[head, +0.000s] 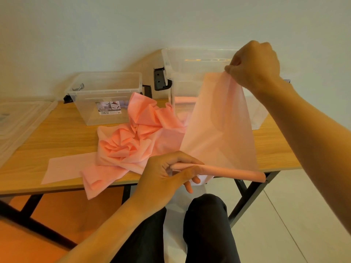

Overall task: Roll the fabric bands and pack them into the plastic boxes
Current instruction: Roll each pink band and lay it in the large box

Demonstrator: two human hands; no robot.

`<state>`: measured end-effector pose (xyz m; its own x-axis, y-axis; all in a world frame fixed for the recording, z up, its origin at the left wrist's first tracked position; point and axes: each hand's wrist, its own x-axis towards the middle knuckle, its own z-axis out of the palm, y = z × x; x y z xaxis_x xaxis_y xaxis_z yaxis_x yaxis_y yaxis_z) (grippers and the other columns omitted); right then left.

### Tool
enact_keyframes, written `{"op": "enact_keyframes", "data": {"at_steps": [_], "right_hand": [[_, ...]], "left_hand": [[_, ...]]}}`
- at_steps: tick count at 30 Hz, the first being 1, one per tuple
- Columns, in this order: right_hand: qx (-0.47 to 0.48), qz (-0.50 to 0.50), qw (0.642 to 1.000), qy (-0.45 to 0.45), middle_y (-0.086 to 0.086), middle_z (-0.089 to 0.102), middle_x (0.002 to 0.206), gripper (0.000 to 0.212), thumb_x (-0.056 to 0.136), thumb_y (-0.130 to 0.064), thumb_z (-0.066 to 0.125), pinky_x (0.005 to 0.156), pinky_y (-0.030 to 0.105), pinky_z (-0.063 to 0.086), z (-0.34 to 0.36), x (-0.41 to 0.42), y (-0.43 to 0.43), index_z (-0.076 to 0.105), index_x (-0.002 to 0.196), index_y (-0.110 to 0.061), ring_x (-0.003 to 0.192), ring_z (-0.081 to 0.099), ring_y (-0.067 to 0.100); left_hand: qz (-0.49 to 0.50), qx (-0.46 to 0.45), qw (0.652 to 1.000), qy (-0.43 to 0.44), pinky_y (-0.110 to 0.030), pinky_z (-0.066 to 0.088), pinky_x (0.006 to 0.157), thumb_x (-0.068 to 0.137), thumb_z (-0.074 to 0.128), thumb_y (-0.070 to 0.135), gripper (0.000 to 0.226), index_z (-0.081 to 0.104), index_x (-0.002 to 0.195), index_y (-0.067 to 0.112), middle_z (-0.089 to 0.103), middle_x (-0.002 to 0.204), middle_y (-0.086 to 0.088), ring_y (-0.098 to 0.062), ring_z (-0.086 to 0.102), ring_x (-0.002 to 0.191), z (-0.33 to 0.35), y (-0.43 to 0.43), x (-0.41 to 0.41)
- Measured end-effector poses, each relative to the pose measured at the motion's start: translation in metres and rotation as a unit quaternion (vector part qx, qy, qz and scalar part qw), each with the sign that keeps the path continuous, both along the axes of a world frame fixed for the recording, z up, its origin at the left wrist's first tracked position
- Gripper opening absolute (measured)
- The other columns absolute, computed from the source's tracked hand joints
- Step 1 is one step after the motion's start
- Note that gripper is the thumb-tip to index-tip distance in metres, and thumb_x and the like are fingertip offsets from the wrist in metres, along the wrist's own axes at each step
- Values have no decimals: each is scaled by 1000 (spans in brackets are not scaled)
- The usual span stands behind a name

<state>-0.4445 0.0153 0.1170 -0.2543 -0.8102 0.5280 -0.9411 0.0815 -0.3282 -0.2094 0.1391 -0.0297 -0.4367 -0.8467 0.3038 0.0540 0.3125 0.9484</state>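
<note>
The band (218, 126) is held up in front of the big box (190, 69). Its long axis slopes steeply from that box's rim down toward the person. Its lower end is wound into a thin roll (237, 172) lying left to right, off the near edge of the surface (57, 133) that carries the box. A crumpled pile (133, 141) of bands lies against the box's left side and a small box (106, 92) stands further left.

The right hand (256, 65), at the box's rim, pinches the band's top edge. The left hand (163, 177) curls its fingers (182, 157) round the roll's left end. The band is pale pink, thin and translucent.
</note>
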Motion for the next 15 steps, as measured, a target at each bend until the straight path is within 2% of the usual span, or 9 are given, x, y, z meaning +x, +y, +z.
{"op": "enact_keyframes", "data": {"at_steps": [3,7,11,12,13,15], "right_hand": [[0,-20,1000,-1,17,71,107,16,94,-20,69,86,49,58,8,-5,-5,76,103,-8,97,66,39],[-29,-85,992,-89,20,69,109,28,101,-21,60,88,46,57,3,-24,-5,70,107,4,99,66,39],[-42,-109,980,-163,14,63,83,27,101,-13,54,78,45,57,-13,-42,7,65,96,11,83,63,36],[-44,-100,979,-171,14,64,83,26,100,-13,52,76,46,57,-19,-43,9,64,96,9,82,63,37],[-49,-82,978,-187,14,66,91,27,100,-20,53,78,49,58,-22,-41,13,63,102,4,85,66,37],[-57,-35,975,-212,5,64,107,41,96,-47,59,79,50,58,-27,-35,16,58,117,-11,94,67,29]], "left_hand": [[4,1,1000,-2,-29,58,61,89,67,15,15,75,101,13,76,84,4,-22,72,69,-3,-2,0],[8,6,1000,19,-24,56,59,88,67,12,14,75,99,11,75,79,6,-16,70,64,0,-1,-3],[4,5,999,34,-22,55,57,85,67,14,14,75,96,12,74,76,5,-13,69,62,4,-1,-6],[2,5,999,32,-22,55,57,85,67,15,14,75,96,12,74,76,5,-13,69,62,4,0,-7],[-1,5,1000,27,-21,55,58,84,67,16,14,75,95,13,74,76,6,-13,69,61,4,1,-7],[-7,1,1000,13,-22,55,59,85,67,18,14,75,96,14,74,77,8,-11,69,60,2,3,-10]]}}
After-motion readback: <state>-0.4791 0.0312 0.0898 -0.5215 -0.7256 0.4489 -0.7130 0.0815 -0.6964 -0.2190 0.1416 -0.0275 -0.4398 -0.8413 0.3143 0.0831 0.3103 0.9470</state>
